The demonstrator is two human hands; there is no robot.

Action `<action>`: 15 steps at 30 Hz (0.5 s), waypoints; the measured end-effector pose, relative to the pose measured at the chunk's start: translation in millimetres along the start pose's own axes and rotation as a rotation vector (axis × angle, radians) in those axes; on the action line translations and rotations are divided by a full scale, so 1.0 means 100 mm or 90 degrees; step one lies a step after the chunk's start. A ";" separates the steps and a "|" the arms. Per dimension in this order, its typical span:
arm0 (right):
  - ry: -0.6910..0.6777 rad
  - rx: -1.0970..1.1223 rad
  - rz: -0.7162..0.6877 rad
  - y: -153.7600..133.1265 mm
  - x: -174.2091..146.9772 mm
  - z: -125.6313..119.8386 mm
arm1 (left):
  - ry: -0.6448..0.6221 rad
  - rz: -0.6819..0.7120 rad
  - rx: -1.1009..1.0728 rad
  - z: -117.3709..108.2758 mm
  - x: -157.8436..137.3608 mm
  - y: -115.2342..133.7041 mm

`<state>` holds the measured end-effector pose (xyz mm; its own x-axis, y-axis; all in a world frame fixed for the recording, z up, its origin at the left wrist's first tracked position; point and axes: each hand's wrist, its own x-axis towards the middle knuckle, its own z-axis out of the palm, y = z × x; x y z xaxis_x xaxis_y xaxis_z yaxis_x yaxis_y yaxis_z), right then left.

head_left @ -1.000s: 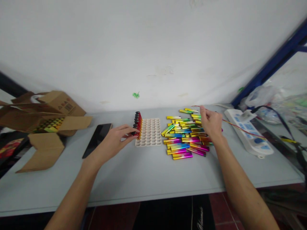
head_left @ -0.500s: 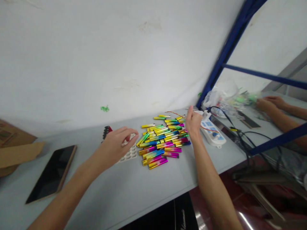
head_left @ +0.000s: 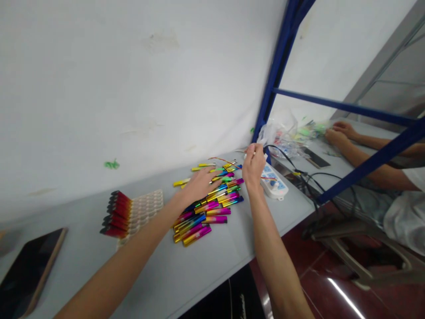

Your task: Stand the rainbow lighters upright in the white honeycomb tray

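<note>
Black-capped, red-to-yellow slim tubes (head_left: 117,215) line the left side of a pale, holed tray (head_left: 146,208). The left hand (head_left: 200,182), fingers spread, is over a pile of shiny, multicoloured tubes (head_left: 206,207); these look light, stiff and slippery, best pinched mid-length. The right hand (head_left: 254,164) curls narrowly beside a white power strip (head_left: 275,185); I cannot tell whether it holds anything.

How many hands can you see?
4: your left hand over the shiny sticks, your right hand near the power strip, and a co-worker's two hands further right.
</note>
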<state>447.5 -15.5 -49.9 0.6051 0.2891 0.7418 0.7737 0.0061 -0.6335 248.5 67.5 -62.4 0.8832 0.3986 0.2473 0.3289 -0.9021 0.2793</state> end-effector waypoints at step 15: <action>-0.013 -0.056 0.053 -0.12 0.00 -0.04 | -0.001 -0.025 0.033 -0.09 -0.63 -0.02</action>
<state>439.0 -19.6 -41.8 0.6652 0.3042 0.6818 0.7346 -0.1034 -0.6706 189.3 45.4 -70.1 0.8699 0.4333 0.2355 0.3801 -0.8934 0.2397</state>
